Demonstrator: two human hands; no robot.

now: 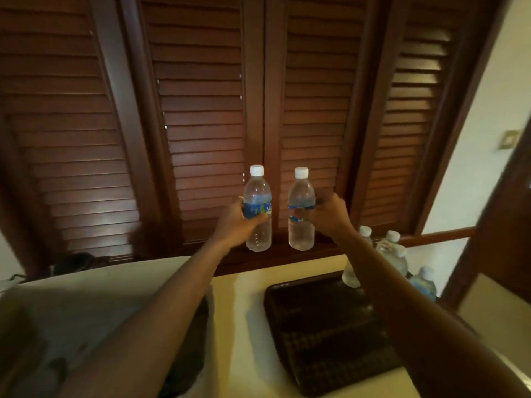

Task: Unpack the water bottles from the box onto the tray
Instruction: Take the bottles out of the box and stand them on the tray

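Note:
My left hand (pixel 240 222) grips a clear water bottle (pixel 257 205) with a white cap and blue label, held upright in the air. My right hand (pixel 330 215) holds a second upright bottle (pixel 300 208) of the same kind beside it. Both are raised in front of the wooden shutters, above and beyond the dark woven tray (pixel 321 326) on the pale table. Three more bottles (pixel 393 251) stand at the tray's far right corner, partly hidden by my right forearm. The open box (pixel 71 311) lies at lower left under my left arm; its inside is dim and blurred.
Dark brown louvred shutters (pixel 201 110) fill the wall ahead. A wooden rail (pixel 442 235) and a white wall with a switch plate (pixel 508 139) are on the right. The pale table top (pixel 244 326) shows between box and tray.

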